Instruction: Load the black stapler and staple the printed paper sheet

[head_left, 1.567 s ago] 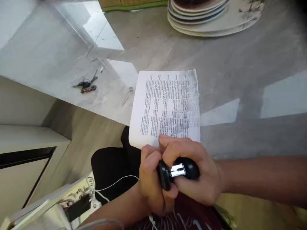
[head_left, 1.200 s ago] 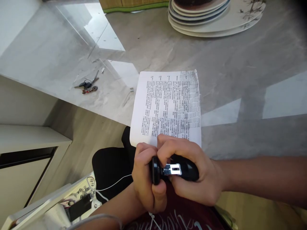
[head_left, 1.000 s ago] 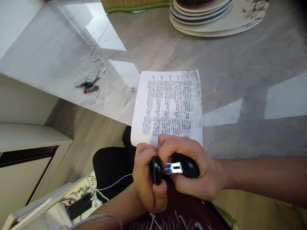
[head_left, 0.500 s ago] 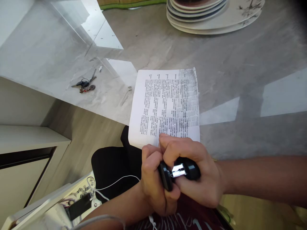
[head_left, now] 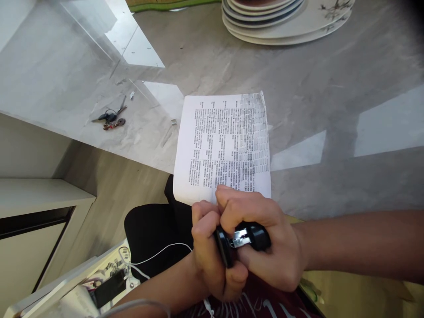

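Note:
My two hands press together over a black stapler [head_left: 261, 236] with a bright metal middle. My left hand [head_left: 208, 249] grips its dark flat end, fingers curled. Wrapped round the rounded end is my right hand [head_left: 284, 251], its thumb and bent fingers close to the metal part. Just beyond the knuckles lies a sheaf of printed paper [head_left: 195, 132], overhanging the near table edge. Rows of staples [head_left: 255, 137] cover its right side. The fingers hide part of the stapler and overlap the paper's near edge in view.
Scissors [head_left: 114, 114] lie on the grey marbled table [head_left: 298, 84] at left, with a small coiled item [head_left: 114, 124] beside them. Stacked plates [head_left: 281, 35] stand at the back. An open drawer or box [head_left: 39, 296] at lower left holds a dark object [head_left: 110, 287] and a white cable.
The whole scene has shifted slightly left in view. Both hands keep hold of the stapler, which now looks slightly tilted, with its metal part at a different angle.

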`<state>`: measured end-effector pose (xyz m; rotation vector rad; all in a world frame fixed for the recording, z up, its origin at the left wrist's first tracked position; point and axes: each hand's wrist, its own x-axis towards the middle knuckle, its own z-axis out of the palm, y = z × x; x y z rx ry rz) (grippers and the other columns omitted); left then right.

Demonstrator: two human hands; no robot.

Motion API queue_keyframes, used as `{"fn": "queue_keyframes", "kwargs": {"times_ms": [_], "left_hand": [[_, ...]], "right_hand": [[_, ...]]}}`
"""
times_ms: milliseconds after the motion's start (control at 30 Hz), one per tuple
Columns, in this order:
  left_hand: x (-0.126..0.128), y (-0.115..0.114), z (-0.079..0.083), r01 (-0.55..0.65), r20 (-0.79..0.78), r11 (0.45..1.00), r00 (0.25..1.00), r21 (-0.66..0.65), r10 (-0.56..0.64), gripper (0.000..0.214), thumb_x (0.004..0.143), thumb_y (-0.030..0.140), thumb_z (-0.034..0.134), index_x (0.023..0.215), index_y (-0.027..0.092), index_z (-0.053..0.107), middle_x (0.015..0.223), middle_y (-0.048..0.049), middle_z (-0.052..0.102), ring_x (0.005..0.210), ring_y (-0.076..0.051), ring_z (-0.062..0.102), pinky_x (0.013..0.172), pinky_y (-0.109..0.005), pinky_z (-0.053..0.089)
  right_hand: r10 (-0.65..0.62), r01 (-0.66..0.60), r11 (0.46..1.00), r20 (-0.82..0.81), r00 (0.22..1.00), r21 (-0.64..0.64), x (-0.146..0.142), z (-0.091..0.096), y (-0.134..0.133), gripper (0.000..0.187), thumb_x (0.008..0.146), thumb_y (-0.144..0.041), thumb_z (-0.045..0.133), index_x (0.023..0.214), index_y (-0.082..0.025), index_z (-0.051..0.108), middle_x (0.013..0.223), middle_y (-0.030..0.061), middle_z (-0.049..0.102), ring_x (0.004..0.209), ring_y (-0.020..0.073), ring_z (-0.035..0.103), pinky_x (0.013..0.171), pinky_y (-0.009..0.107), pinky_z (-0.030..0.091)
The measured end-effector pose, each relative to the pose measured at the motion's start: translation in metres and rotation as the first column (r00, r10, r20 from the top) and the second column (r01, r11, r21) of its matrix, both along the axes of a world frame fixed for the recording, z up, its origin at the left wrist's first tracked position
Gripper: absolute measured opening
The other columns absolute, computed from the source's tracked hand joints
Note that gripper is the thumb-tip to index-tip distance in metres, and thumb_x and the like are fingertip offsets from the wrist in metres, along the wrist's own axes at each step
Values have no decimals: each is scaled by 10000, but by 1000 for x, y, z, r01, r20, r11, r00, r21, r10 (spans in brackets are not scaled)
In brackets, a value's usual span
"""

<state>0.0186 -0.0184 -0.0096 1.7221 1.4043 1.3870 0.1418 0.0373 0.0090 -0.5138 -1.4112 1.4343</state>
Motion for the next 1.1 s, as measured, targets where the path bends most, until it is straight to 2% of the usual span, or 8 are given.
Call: {"fn": "queue_keyframes", "kwargs": {"times_ms": [100,300,467,667,867,967,1033,1100], "left_hand": [[-6,5,-1,44,41,998,998,41,-46,379,970,553,442,1230,287,512,936,-72,410,804,-286,452,613,-512,460],[-12,9,5,101,51,995,994,2,-101,389,991,568,457,1234,272,527,946,-76,427,816,-280,468,623,-493,470],[-12,7,6,86,34,996,996,10,-86,376,988,572,471,1207,274,534,948,-79,447,801,-274,472,611,-484,463],[-12,4,-4,12,128,999,992,31,-15,383,979,530,512,1235,248,557,984,-100,491,844,-275,499,664,-489,492],[-18,12,2,158,89,987,984,-36,-155,363,1004,486,495,1296,275,537,967,-87,488,877,-279,514,679,-458,517],[-25,11,4,226,75,973,972,-42,-223,466,1004,534,510,1372,249,492,1030,-105,500,920,-280,527,718,-462,528],[-35,13,5,199,37,980,980,-21,-198,501,1005,558,496,1380,225,495,1089,-120,506,958,-284,544,768,-474,530],[-55,24,9,63,-84,998,995,7,-62,385,1017,475,511,1294,211,553,1108,-114,528,977,-269,562,821,-457,516]], "right_hand": [[42,-41,998,18,999,-49,1,-1,2,224,609,-55,548,746,-213,471,701,-39,403,637,110,386,555,270,319],[59,-57,994,17,998,-93,3,-1,1,230,617,-33,566,739,-209,483,709,-44,412,633,101,382,557,265,323],[68,-67,994,7,998,-86,2,-1,1,237,637,-35,585,746,-217,479,713,-47,426,638,104,393,574,272,340],[111,-109,988,7,994,-110,3,-2,7,246,651,1,585,760,-210,521,732,-53,460,638,88,420,580,258,362],[99,-95,980,12,995,-176,3,-3,11,235,656,-1,576,756,-208,528,738,-54,474,646,91,429,575,245,360],[122,-119,972,3,993,-204,5,-4,13,235,644,-10,566,760,-210,520,745,-50,474,653,99,431,577,248,360],[133,-120,957,31,991,-263,6,-5,13,226,650,-27,556,767,-214,509,748,-46,470,663,109,426,583,257,356],[148,-118,938,69,987,-325,7,-7,14,209,666,-40,549,769,-215,498,748,-42,465,670,114,419,586,264,339]]}}
